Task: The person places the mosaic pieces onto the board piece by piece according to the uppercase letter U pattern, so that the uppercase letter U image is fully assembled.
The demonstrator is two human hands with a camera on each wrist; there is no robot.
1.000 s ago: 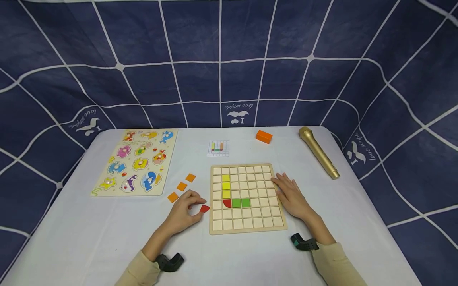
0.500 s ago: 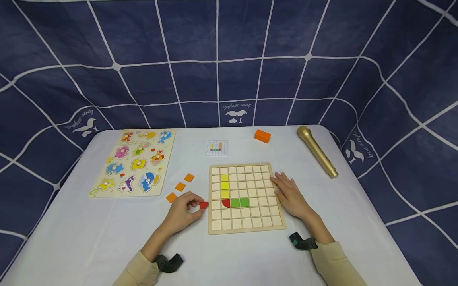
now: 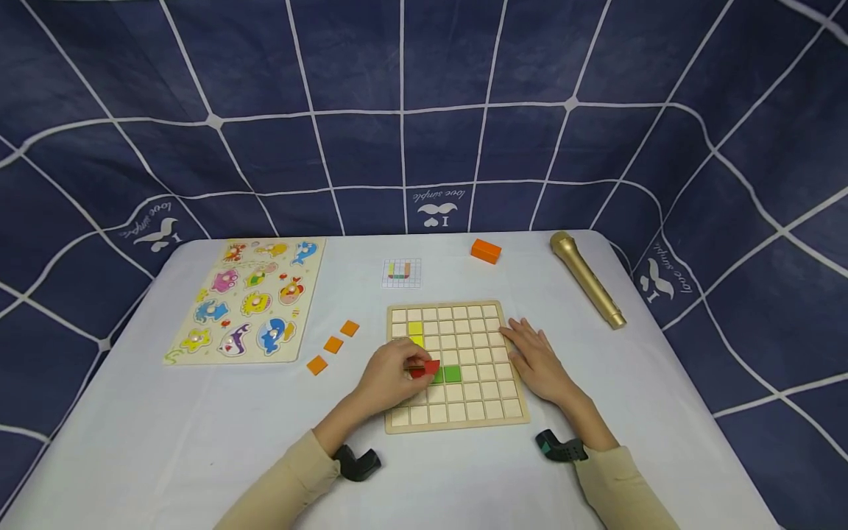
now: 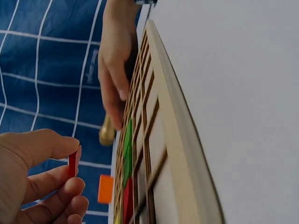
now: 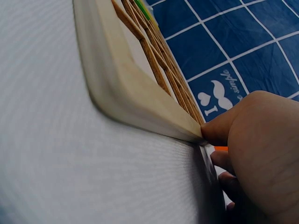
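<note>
As our left hand point(image 3: 389, 375) pinches the red piece point(image 3: 432, 366) above the board point(image 3: 475, 391), the green squares point(image 3: 453, 374) lie below and just right of those fingers; our right hand point(image 3: 538, 362), its fingers loosely outstretched, touches the board's edge farther right.

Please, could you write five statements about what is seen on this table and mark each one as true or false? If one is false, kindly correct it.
1. The left hand pinches a red piece. True.
2. The right hand grips the gold cylinder. False: it touches the edge of the wooden board.
3. Three orange squares lie off the board. True.
4. The small pattern card lies on top of the board. False: it lies on the white table, beyond the board's far edge.
5. Two green squares are side by side on the board. True.
</note>
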